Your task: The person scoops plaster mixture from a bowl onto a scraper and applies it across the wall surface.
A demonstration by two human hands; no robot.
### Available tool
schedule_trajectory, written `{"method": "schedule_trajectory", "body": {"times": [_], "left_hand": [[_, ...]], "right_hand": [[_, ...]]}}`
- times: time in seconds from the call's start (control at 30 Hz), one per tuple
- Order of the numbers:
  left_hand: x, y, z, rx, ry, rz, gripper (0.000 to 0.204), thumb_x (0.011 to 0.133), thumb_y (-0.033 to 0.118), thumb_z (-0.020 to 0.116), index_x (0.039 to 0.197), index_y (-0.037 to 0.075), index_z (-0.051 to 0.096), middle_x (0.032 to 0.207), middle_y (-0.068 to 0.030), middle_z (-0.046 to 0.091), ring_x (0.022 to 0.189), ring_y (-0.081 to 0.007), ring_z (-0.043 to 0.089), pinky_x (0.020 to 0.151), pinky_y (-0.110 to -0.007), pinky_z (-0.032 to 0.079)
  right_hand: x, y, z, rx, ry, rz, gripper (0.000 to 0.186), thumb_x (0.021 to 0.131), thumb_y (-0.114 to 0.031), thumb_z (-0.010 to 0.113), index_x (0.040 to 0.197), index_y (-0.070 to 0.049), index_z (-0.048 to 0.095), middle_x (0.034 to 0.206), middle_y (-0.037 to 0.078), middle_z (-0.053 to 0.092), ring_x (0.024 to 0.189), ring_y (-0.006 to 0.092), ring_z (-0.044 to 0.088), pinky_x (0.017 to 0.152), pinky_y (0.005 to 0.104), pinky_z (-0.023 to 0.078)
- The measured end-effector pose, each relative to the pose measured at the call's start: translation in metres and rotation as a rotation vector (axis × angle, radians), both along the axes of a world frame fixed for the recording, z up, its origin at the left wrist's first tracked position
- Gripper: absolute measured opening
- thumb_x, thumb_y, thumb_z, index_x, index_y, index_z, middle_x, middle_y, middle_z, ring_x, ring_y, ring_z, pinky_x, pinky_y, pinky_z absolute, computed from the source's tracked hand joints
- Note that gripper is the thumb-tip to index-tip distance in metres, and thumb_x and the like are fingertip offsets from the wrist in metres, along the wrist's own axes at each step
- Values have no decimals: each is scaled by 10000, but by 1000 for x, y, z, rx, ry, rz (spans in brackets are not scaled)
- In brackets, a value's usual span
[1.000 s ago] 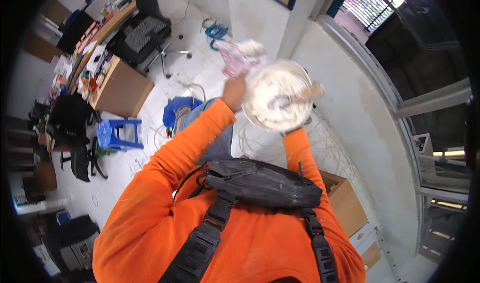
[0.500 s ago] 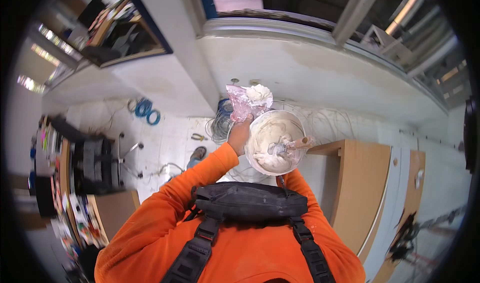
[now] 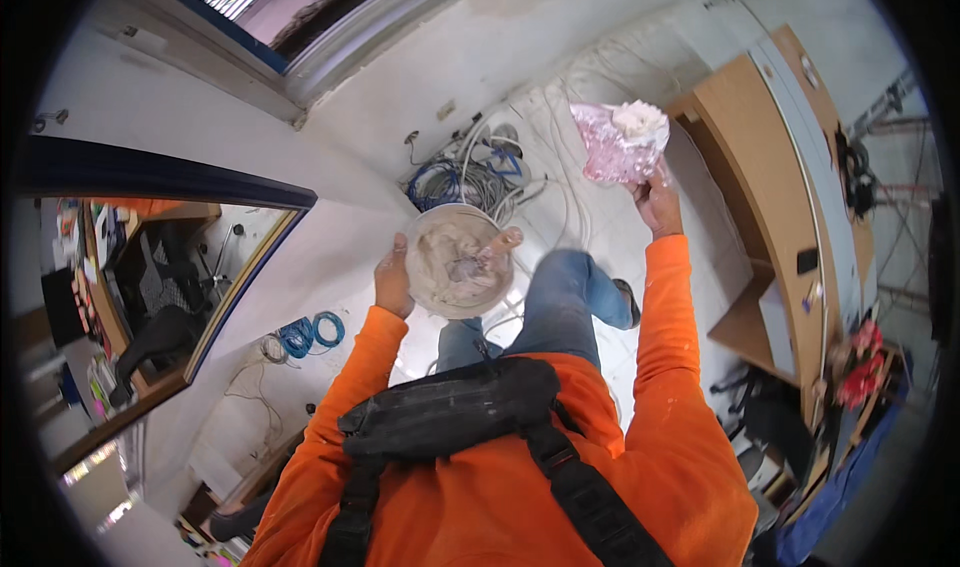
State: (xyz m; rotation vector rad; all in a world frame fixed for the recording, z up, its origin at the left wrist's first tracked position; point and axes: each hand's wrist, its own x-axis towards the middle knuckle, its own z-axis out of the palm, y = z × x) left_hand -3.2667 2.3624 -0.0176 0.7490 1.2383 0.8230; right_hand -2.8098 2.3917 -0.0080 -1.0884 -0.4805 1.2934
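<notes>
My left hand (image 3: 394,279) grips the side of a round white bucket (image 3: 416,297) holding pale, creamy filler (image 3: 440,252). A putty knife (image 3: 503,242) with a wooden-looking handle rests in it, its blade smeared with the paste. Out to the right, my right hand (image 3: 657,205) is closed on the lower edge of a pink, paste-smeared spreader plate (image 3: 608,152). A thick lump of white filler (image 3: 640,122) sits on its far part. Bucket and plate are well apart.
Grey and blue cable coils (image 3: 445,182) lie by the wall, with loose cables (image 3: 565,167) beside them. Blue coils (image 3: 297,337) are at left. A wooden cabinet (image 3: 760,157) stands right; a framed glass pane (image 3: 190,267) is left. My legs (image 3: 555,302) are below.
The pink plate has passed from my left hand to my right and swung out to the right. The bucket is now in my left hand, further left. My view has turned.
</notes>
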Motion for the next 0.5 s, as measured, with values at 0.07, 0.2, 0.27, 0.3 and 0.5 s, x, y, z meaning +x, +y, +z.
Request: {"method": "schedule_trajectory", "body": {"times": [0.07,0.2,0.27,0.3,0.5], "left_hand": [[-14,-3,0,-203,-197,146,542,986,450,424,1228,-21,536,1155,-134,629,1030,-254,627,889,-375,508],[-27,-10,-34,-363,-399,-9,604,979,479,412,1326,-15,432,1271,-151,558,1142,-262,572,977,-389,466],[-40,-9,-43,-369,-378,-48,619,973,491,416,1342,-6,416,1291,-153,543,1162,-259,559,994,-389,455],[-39,-3,-48,-398,-383,-71,618,968,499,422,1342,7,422,1290,-148,545,1155,-257,563,994,-393,455],[42,66,-2,-351,-413,25,604,969,509,412,1341,33,432,1280,-122,555,1139,-244,571,968,-406,472]], "right_hand": [[-23,-14,40,143,71,-105,420,914,-87,514,1323,-34,430,1140,66,598,954,153,624,838,326,564],[-8,-59,25,213,180,-324,444,901,-101,521,1332,-37,435,1267,109,542,1108,239,583,952,417,493],[-43,-63,45,235,256,-375,452,903,-129,523,1338,-43,435,1288,115,533,1139,258,563,981,434,466],[-57,-65,60,251,311,-432,461,904,-157,524,1344,-49,435,1310,120,524,1171,278,542,1009,451,439],[-50,-70,59,243,349,-421,447,922,-226,542,1327,-55,457,1314,100,531,1185,263,529,1009,426,437]]}}
